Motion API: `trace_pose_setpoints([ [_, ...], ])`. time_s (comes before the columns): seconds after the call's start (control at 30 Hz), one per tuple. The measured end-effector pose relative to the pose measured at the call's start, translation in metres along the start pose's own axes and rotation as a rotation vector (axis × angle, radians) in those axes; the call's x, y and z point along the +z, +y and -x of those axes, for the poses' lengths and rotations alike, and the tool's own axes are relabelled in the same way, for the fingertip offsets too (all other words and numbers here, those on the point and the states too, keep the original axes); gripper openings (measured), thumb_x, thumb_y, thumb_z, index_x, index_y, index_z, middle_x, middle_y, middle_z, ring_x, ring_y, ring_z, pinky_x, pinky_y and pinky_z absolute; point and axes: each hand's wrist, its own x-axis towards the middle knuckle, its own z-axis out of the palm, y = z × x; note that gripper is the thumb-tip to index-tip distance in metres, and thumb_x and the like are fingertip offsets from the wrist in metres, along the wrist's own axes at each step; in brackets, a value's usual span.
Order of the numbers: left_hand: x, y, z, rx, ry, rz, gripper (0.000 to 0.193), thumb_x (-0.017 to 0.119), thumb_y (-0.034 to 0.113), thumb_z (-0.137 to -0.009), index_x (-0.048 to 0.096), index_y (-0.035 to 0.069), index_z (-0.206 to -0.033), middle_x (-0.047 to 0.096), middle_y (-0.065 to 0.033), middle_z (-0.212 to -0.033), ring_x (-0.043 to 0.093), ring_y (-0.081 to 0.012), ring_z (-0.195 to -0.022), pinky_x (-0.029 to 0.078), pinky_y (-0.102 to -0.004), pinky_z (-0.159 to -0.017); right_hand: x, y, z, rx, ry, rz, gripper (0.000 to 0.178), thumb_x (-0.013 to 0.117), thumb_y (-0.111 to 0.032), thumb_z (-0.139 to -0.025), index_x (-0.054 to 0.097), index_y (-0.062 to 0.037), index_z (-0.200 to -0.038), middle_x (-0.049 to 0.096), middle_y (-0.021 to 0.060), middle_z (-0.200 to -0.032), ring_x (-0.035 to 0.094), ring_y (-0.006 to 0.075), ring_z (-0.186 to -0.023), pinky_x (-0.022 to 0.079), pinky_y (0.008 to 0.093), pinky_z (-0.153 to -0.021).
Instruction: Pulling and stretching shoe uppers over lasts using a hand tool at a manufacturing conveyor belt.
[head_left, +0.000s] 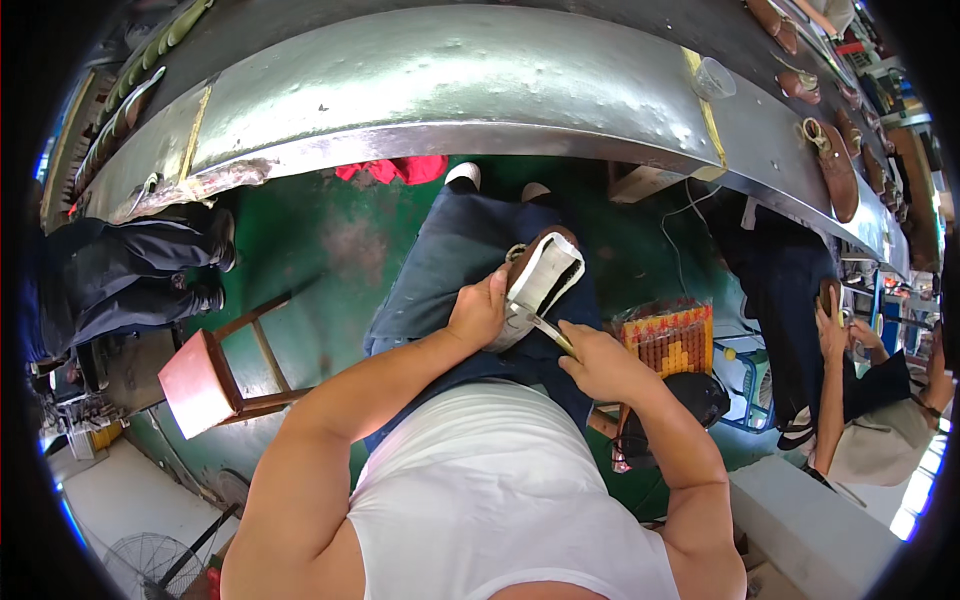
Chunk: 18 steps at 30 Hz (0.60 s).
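Trimming seems underway mid-frame: the left hand (480, 312) clamps a shoe (548, 274), the right hand (604, 364) grips a tool (546, 328); steady bracing likely matters next.

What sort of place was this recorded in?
Probably a shoe workshop. Brown leather-looking shoes lie on the grey metal bench, the left hand grips a brown shoe with a white sole, and the right hand holds a metal tool with a yellowish handle.
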Motion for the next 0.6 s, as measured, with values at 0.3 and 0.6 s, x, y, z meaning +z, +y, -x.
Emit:
trace_pose_setpoints([
  [0.3, -0.002, -0.006, -0.004, 0.016, -0.017, 0.028, 0.044, 0.034, 0.032, -0.106, 0.059, 0.005, -0.129, 0.065, -0.0284, -0.106, 0.062, -0.0468, -0.099, 0.051, -0.0489, -0.086, 0.010, 0.011, 0.000, -0.087, 0.149, 0.094, 0.055, 0.059, -0.003, -0.085, 0.043, 0.0130, -0.135, 0.051, 0.0308, -0.127, 0.050, 0.0442, -0.121, 0.043, 0.0435, -0.104],
  [0.6, -0.009, 0.001, -0.005, 0.215, -0.100, -0.025, 0.044, 0.039, 0.022, -0.103, 0.044, 0.001, -0.141, 0.053, -0.0255, -0.134, 0.055, -0.0414, -0.118, 0.046, -0.0434, -0.099, -0.004, 0.015, -0.016, -0.056, 0.384, 0.380, 0.052, 0.064, -0.011, -0.087, 0.046, 0.0079, -0.132, 0.058, 0.0242, -0.114, 0.058, 0.0409, -0.107, 0.049, 0.0448, -0.092],
])
